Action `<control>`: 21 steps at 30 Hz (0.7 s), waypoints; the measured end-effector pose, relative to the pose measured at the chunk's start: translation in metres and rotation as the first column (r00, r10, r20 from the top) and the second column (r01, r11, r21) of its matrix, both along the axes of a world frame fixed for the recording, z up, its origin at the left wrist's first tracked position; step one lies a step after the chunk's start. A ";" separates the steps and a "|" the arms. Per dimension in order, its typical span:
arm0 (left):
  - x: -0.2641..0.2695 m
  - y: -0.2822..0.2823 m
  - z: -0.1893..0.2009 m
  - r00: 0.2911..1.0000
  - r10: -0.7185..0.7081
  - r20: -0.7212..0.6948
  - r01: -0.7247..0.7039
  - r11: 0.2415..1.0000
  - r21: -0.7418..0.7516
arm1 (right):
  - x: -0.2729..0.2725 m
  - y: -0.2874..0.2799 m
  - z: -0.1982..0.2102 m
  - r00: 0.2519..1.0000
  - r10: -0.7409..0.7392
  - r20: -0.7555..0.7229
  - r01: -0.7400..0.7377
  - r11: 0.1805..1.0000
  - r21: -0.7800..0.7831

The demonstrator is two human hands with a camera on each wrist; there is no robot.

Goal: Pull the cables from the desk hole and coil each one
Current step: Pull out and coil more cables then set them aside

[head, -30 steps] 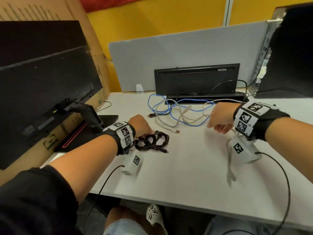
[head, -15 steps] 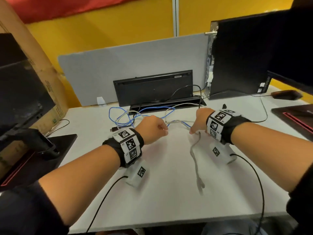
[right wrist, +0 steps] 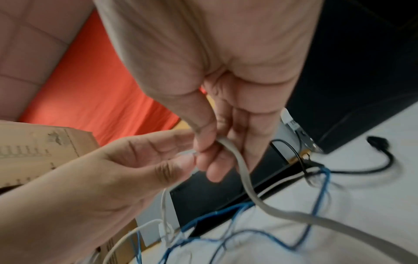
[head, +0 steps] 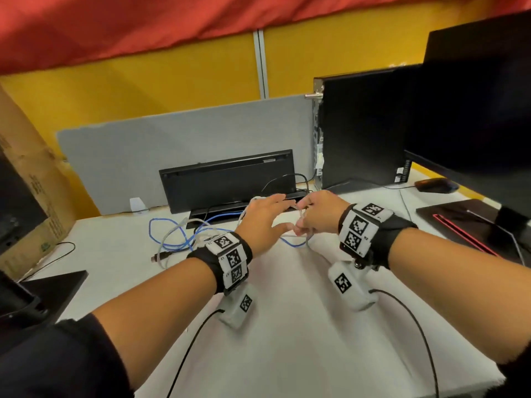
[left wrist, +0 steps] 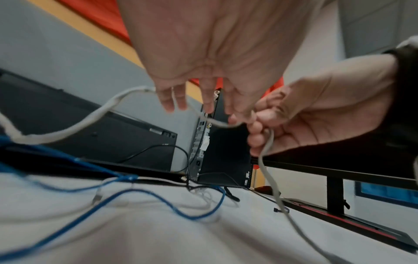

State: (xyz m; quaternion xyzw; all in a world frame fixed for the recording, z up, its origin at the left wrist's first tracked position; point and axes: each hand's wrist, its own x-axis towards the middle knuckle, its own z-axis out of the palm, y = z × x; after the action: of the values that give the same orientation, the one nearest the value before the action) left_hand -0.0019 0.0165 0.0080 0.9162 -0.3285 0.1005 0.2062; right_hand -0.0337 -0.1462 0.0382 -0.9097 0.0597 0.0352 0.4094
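Above the middle of the worktop [head: 287, 326], both forearms reach forward, each wrist banded with black-and-white markers. Right hand [head: 319, 215]: thumb and fingers curled, pinching a grey cable [right wrist: 244, 180] that hangs from the grip and trails down onto the worktop toward its near edge. Left hand [head: 263, 222]: fingers extended and spread, palm down; the fingertips [left wrist: 174, 101] meet the same grey cable just beside the right hand's pinch, and it cannot be told whether they close on it. From there the cable arcs away to the left and drops back to the worktop.

Behind and left of the hands, a blue cable [head: 169, 234] lies in loose loops on the worktop, tangled with pale grey and white strands; a plug end [head: 159, 256] lies at the near left of the tangle. The strands run toward the far edge, under a black keyboard [head: 227, 182] propped on its long side against a grey partition [head: 172, 147]. The desk hole itself is hidden.

At the far right corner stands a black computer case [head: 359, 130], with a monitor [head: 474, 110] in front of it and a dark mouse [head: 435, 185] beside the stand. Along the left edge: a cardboard box [head: 31, 185] and part of another monitor.
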 end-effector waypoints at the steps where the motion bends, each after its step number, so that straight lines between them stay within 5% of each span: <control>1: 0.003 -0.003 0.007 0.997 -0.015 0.076 0.015 1.000 0.013 | -0.001 -0.001 0.007 0.998 -0.012 0.065 0.007 0.997 0.076; 4: 0.011 -0.009 0.032 0.981 -0.018 0.191 0.036 0.995 -0.092 | -0.005 -0.008 0.033 0.971 -0.087 0.221 0.039 0.976 0.212; 9: 0.023 -0.011 0.070 0.982 0.064 0.179 -0.021 0.972 -0.233 | -0.009 -0.015 0.074 0.869 -0.163 0.467 0.088 0.980 0.177; 15: 0.045 0.002 0.118 0.939 0.298 0.174 -0.231 0.917 -0.324 | -0.018 -0.020 0.107 0.769 -0.022 0.639 0.180 0.966 -0.183; 21: 0.055 0.017 0.150 0.977 0.213 0.009 -0.193 0.898 -0.394 | -0.013 -0.028 0.113 0.713 0.008 0.701 0.274 0.917 -0.290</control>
State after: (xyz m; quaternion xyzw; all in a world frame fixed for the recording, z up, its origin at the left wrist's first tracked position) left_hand 0.0529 0.0339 0.1579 0.8828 -0.2097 0.2088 0.3648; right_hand -0.0464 -0.1747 0.1509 -0.9105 -0.0246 -0.3477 0.2226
